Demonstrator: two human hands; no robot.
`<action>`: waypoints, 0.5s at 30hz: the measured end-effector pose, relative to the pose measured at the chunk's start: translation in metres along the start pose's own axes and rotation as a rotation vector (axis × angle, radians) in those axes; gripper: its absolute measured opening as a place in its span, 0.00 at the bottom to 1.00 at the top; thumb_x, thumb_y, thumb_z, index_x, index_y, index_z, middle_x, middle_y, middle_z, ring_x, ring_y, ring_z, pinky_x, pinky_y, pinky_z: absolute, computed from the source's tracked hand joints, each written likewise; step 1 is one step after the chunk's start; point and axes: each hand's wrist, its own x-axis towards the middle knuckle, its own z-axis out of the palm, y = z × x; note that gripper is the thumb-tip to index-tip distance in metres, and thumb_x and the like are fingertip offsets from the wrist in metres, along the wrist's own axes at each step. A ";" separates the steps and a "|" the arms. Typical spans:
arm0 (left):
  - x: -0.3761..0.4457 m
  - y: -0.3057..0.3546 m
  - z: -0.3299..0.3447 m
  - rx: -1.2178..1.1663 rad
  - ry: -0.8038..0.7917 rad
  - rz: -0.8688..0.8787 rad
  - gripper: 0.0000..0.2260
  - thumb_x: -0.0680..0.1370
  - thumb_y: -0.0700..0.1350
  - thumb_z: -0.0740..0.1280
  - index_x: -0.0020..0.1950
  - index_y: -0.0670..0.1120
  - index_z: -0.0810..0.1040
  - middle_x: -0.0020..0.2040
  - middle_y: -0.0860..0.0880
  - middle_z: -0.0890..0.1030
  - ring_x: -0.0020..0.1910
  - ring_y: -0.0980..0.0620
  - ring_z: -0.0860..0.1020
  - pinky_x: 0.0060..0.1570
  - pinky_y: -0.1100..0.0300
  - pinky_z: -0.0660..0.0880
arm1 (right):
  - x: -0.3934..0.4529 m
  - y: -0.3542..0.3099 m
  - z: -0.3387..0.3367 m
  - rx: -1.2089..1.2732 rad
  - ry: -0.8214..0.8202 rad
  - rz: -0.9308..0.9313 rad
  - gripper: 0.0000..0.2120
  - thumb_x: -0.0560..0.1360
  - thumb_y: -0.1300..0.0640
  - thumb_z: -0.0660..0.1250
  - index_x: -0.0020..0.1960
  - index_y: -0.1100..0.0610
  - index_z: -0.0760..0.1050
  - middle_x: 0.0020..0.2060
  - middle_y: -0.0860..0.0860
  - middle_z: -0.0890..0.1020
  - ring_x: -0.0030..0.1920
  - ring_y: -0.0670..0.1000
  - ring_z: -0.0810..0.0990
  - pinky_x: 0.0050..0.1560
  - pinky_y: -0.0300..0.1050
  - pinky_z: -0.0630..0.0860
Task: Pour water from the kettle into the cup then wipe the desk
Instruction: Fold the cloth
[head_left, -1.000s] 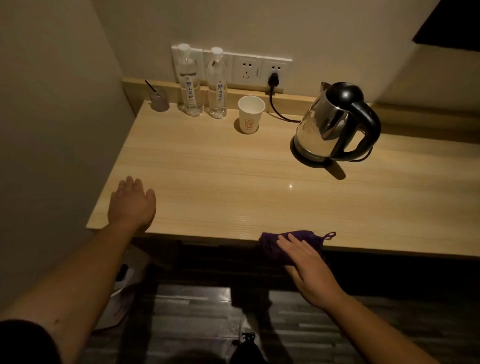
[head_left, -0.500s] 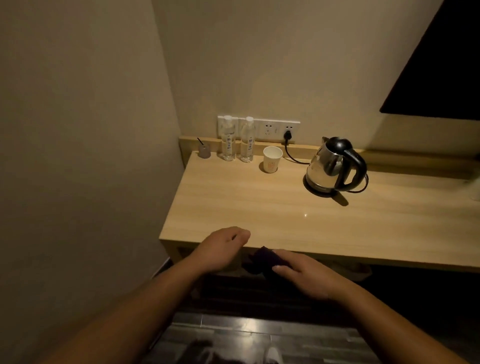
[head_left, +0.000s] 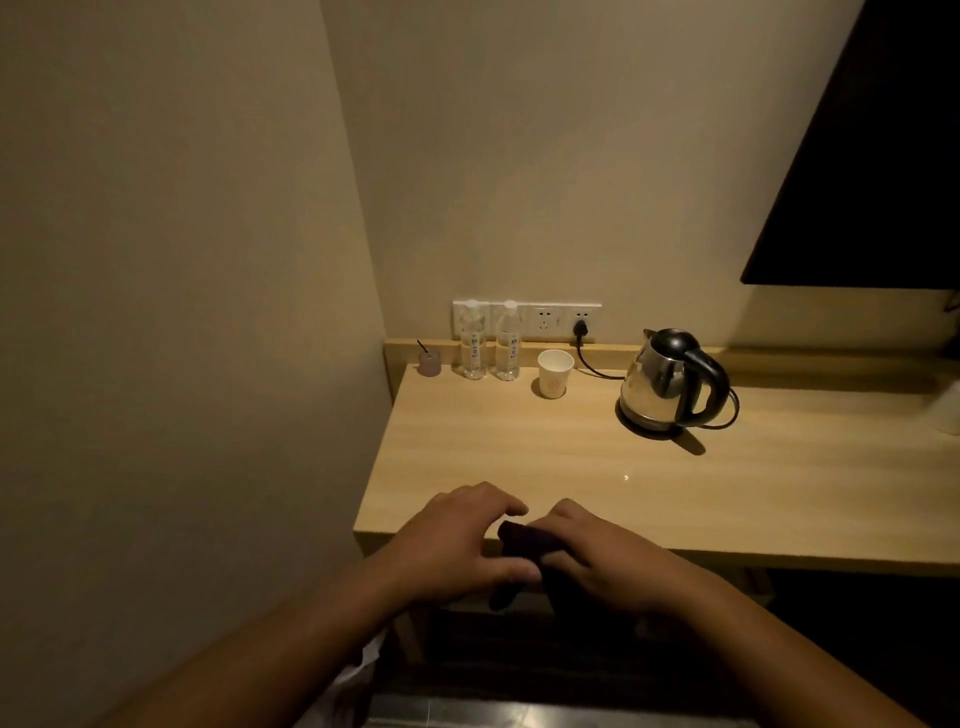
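A steel kettle (head_left: 667, 385) with a black lid and handle stands on its base at the back right of the wooden desk (head_left: 545, 457). A white paper cup (head_left: 555, 373) stands upright to its left, near the wall. A dark purple cloth (head_left: 527, 540) is bunched at the desk's front edge, partly hanging below it. My right hand (head_left: 605, 558) grips the cloth from the right. My left hand (head_left: 457, 540) rests against the cloth's left side, thumb under it and fingers spread above.
Two water bottles (head_left: 491, 340) and a small pink jar (head_left: 430, 361) stand at the back left by the wall sockets (head_left: 563, 322). The kettle's cord (head_left: 592, 364) runs to a socket. A wall closes the desk's left side. A dark screen (head_left: 872, 171) hangs at the upper right.
The view has pulled back from the desk. My left hand left the desk's left front corner and came to the cloth. My right hand went from lying on the cloth to gripping it.
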 end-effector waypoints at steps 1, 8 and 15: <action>0.004 0.000 0.002 0.121 0.000 0.067 0.28 0.69 0.71 0.61 0.64 0.59 0.70 0.59 0.58 0.75 0.55 0.58 0.71 0.53 0.59 0.65 | 0.004 0.003 -0.004 -0.013 -0.020 0.014 0.14 0.80 0.47 0.58 0.65 0.40 0.69 0.53 0.42 0.71 0.49 0.44 0.74 0.52 0.41 0.73; 0.055 -0.022 -0.016 0.164 0.035 0.123 0.09 0.77 0.52 0.64 0.56 0.53 0.76 0.50 0.56 0.78 0.49 0.56 0.73 0.52 0.58 0.64 | 0.043 0.049 -0.030 -0.037 -0.087 0.043 0.15 0.75 0.46 0.66 0.61 0.41 0.69 0.54 0.42 0.79 0.50 0.42 0.77 0.51 0.37 0.74; 0.117 -0.089 -0.035 0.219 -0.060 0.001 0.07 0.78 0.51 0.64 0.55 0.56 0.74 0.51 0.57 0.76 0.48 0.57 0.69 0.49 0.59 0.63 | 0.101 0.109 -0.064 -0.179 -0.085 0.037 0.12 0.75 0.49 0.65 0.58 0.43 0.73 0.48 0.43 0.81 0.46 0.43 0.78 0.48 0.44 0.77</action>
